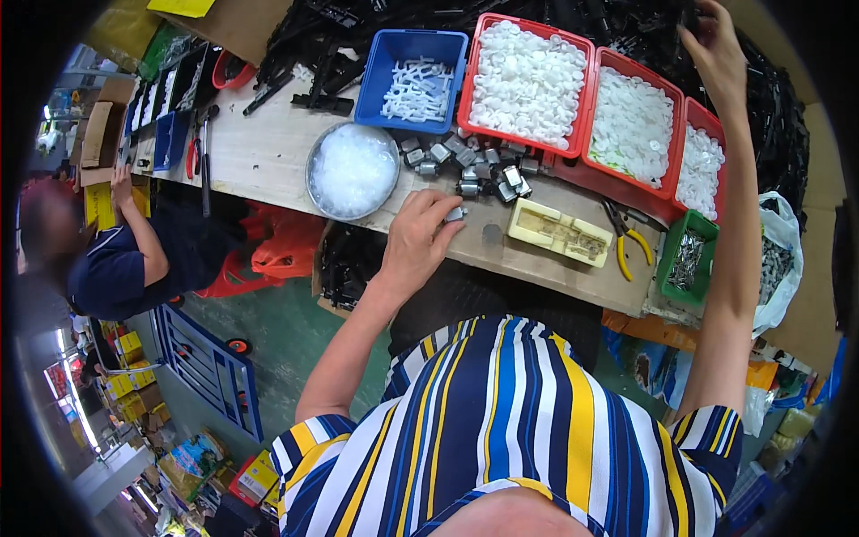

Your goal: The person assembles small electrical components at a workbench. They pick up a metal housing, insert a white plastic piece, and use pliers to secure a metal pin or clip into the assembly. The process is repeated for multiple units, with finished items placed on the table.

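Observation:
My left hand (419,237) rests at the near edge of the wooden workbench (268,152), its fingers closed on a small grey metal motor (455,213). Just beyond it lies a heap of several like motors (470,166). My right hand (716,54) reaches far across to the pile of black plastic parts (626,31) behind the red bins; whether it grips anything cannot be told. A cream-coloured plastic jig (559,231) lies on the bench between my arms.
A round metal bowl of clear bits (352,170), a blue bin of white parts (412,80), red bins of white discs (528,80), yellow-handled pliers (626,242) and a green bin (687,258) stand on the bench. Another person in dark blue (125,259) sits at left.

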The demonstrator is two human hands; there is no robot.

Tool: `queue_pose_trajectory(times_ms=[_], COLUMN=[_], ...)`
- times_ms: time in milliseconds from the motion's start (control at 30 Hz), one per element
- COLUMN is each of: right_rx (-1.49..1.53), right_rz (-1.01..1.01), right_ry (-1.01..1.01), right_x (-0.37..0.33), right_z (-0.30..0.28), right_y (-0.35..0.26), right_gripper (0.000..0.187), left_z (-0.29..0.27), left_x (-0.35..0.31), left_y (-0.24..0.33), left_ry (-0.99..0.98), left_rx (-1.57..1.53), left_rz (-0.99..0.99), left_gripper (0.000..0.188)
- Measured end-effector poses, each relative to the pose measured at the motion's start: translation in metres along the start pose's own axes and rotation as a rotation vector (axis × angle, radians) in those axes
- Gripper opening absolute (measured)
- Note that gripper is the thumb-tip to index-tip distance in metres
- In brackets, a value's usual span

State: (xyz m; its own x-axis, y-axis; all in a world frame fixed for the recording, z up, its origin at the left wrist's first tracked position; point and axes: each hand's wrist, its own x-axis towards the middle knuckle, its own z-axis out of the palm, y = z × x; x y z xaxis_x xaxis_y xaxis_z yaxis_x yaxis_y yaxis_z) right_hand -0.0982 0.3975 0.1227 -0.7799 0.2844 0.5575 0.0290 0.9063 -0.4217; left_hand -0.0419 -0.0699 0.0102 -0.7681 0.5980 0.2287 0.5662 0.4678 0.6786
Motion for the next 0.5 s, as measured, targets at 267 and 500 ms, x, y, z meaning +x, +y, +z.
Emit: queue_pose_trajectory(times_ms=[267, 500], right_rx=[0.688, 0.446], right_rz=[0.108, -0.144], right_ry=[-0.533, -0.514], right_x=[-0.187, -0.238], right_z=[-0.02, 0.005], right_y=[-0.117, -0.124], right_gripper=[0.019, 0.017], left_z=[0.005, 0.0], left_x=[-0.007, -0.013], left_y=[-0.003, 0.013], left_ry=[0.096, 0.092], left_rx=[-0.04, -0.086], left_rz=[0.0, -0.025], left_gripper=[0.029, 0.028])
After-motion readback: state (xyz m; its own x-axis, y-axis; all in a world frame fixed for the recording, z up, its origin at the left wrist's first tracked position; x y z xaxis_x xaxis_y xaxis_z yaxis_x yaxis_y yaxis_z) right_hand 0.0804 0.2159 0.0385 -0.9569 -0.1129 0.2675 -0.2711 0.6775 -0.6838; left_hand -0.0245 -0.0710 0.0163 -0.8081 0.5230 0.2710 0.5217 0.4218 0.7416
